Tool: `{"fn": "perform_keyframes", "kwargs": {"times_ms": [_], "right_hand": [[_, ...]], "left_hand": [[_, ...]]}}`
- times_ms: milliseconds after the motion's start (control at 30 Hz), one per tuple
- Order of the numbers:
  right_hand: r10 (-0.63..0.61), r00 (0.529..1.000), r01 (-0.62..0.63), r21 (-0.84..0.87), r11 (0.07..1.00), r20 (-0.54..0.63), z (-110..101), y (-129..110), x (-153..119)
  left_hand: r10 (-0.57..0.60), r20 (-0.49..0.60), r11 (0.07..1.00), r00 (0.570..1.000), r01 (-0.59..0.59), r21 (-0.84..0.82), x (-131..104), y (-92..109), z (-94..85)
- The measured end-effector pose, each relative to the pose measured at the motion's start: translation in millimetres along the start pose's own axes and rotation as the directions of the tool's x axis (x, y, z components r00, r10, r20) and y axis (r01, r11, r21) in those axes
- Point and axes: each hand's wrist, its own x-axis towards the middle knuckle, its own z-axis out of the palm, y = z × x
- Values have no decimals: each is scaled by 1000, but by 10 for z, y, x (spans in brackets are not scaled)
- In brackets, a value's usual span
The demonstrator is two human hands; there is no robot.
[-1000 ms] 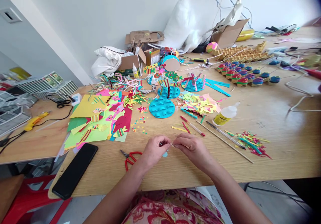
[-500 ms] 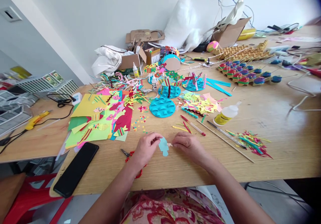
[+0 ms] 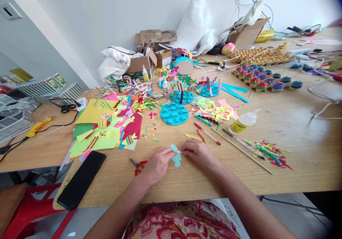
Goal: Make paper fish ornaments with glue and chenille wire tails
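Observation:
A light-blue paper cutout (image 3: 176,161) with a scalloped outline is between my hands near the table's front edge. My left hand (image 3: 159,163) is closed, thumb and fingers at the cutout's left side. From the right, my right hand (image 3: 197,152) pinches the end of a small pale twisted strip (image 3: 178,152), which lies across the cutout. My fingertips hide part of both pieces. Red-handled pliers or snips (image 3: 138,164) lie just left of my left hand.
A black phone (image 3: 81,180) lies at the left front, below coloured paper sheets (image 3: 97,108). Ahead is a bumpy blue disc (image 3: 174,114). To the right are a wooden stick (image 3: 245,153), a pen (image 3: 207,133), a glue bottle (image 3: 243,122) and paper shreds (image 3: 272,153).
The pale strip has moved left from beside the cutout to lie across it. My right hand came along, and my left fingers shifted down onto the cutout.

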Motion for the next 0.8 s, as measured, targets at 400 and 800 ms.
{"fn": "perform_keyframes", "kwargs": {"times_ms": [400, 800], "right_hand": [[-44, 999, 43, -54, 998, -20, 84, 92, -22], [-27, 999, 21, -155, 988, -34, 100, 48, -39]], "left_hand": [[75, 78, 991, 994, -83, 106, 37, 7, 38], [19, 57, 997, 998, -23, 77, 76, 7, 85]]}}
